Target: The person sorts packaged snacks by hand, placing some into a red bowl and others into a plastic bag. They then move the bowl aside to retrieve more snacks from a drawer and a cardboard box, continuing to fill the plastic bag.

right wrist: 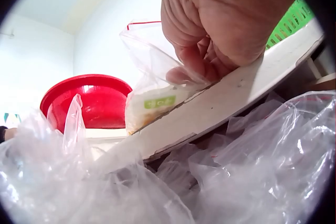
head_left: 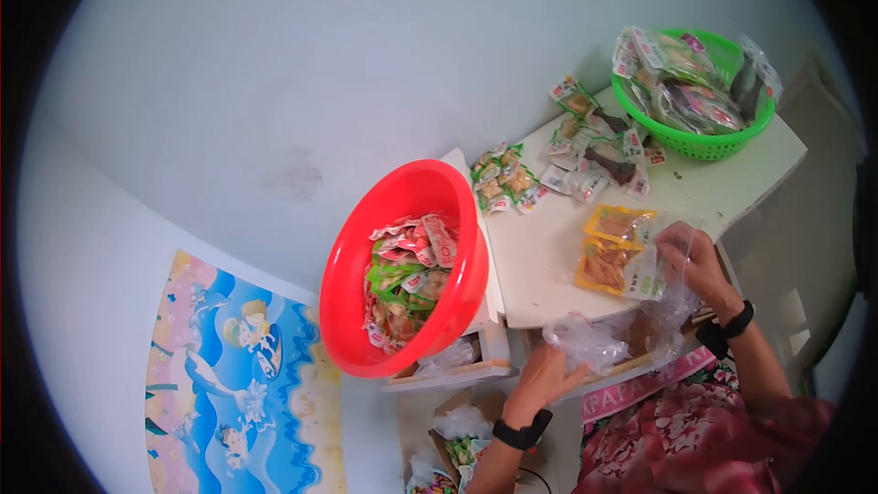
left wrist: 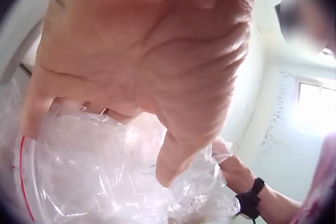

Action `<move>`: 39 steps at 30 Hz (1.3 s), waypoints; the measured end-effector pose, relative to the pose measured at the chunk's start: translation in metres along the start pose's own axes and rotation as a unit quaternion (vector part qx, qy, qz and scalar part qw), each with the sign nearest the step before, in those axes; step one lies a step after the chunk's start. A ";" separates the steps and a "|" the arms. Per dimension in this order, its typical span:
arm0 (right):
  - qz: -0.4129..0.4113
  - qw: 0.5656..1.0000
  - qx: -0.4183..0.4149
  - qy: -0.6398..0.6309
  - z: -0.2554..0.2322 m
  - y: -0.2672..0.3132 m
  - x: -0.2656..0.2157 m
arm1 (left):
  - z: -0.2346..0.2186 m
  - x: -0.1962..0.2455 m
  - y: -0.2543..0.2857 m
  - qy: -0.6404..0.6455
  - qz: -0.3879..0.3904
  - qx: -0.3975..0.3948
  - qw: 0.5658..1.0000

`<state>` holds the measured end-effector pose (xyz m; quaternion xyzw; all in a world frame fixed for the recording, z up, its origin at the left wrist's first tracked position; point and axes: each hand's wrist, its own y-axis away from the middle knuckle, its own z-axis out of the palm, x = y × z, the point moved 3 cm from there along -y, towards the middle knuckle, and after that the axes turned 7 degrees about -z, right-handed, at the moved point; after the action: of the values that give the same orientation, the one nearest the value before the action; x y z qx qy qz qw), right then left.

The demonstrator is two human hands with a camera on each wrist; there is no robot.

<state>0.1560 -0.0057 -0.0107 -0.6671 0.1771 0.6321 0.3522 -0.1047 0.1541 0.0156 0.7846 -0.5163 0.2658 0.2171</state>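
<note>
At the table's front edge the left hand (head_left: 541, 379) has its fingers and thumb round crumpled clear plastic bags (head_left: 590, 344); the left wrist view shows the plastic (left wrist: 105, 166) between thumb and fingers. The right hand (head_left: 697, 265), over the table's right part, pinches a clear zip bag (right wrist: 149, 50) with curled fingers. Two yellow-and-clear food packets (head_left: 615, 261) lie beside that hand, seemingly inside the zip bag. More loose clear plastic (right wrist: 273, 155) hangs below the table edge in the right wrist view.
A red basin (head_left: 474, 284) of packets stands tilted at the left. Behind, a green basket (head_left: 704, 144) holds more packets. Small packs (head_left: 503, 178) and dark-filled packs (head_left: 611, 165) lie along the table's back. Under the white table (head_left: 540, 274) is an open drawer with plastic.
</note>
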 end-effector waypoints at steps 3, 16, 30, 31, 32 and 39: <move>0.006 1.000 0.001 0.000 0.001 0.000 -0.002 | -0.012 0.004 0.019 -0.030 -0.063 0.027 0.997; 0.013 1.000 0.006 0.009 0.003 -0.002 0.000 | 0.033 0.007 0.047 -0.227 -0.022 0.210 0.951; 0.018 0.998 0.019 0.053 0.007 -0.003 0.001 | 0.062 -0.007 0.038 -0.139 -0.059 -0.137 0.979; 0.020 0.998 0.020 0.052 0.007 -0.003 0.003 | 0.061 -0.005 0.040 -0.130 -0.047 -0.115 0.984; 0.024 0.998 0.021 0.051 0.008 -0.003 0.004 | 0.060 -0.005 0.041 -0.120 -0.035 -0.094 0.988; 0.040 0.997 0.032 0.057 0.008 -0.004 0.006 | 0.063 -0.051 0.020 -0.060 -0.080 -0.195 0.976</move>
<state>0.1535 0.0037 -0.0154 -0.6830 0.2436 0.6003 0.3372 -0.1272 0.1431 -0.0641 0.7803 -0.5062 0.0945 0.3549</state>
